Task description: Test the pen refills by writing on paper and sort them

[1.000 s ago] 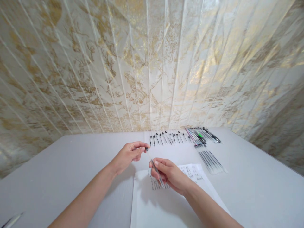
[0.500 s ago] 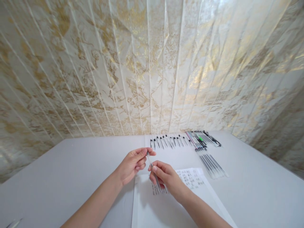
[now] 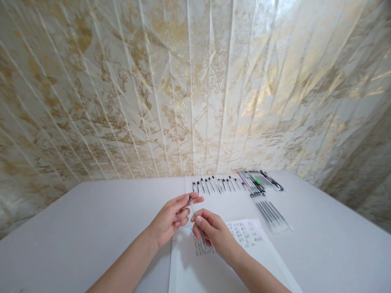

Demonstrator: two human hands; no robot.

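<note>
A clear pen (image 3: 194, 211) with a dark refill is held between both hands, tilted over the paper. My left hand (image 3: 174, 213) pinches its dark upper end between thumb and fingers. Lower down the barrel, my right hand (image 3: 210, 228) grips the pen with thumb and fingertips closed round it. Beneath the hands lies a white sheet of paper (image 3: 195, 272) with rows of handwriting on its upper part. The writing is too small to read, and my right hand and forearm cover some of it.
Beyond the hands, several black-topped pen pieces (image 3: 220, 185) lie in a row. To their right are a group of pens (image 3: 259, 181), one with a green part, and several clear pens with dark refills (image 3: 271, 213). A patterned white-and-gold curtain (image 3: 171, 89) rises behind the white table (image 3: 76, 236).
Both hands stay on the pen in nearly the same pose. The view has shifted slightly, and a thin object at the lower left corner has almost left the picture.
</note>
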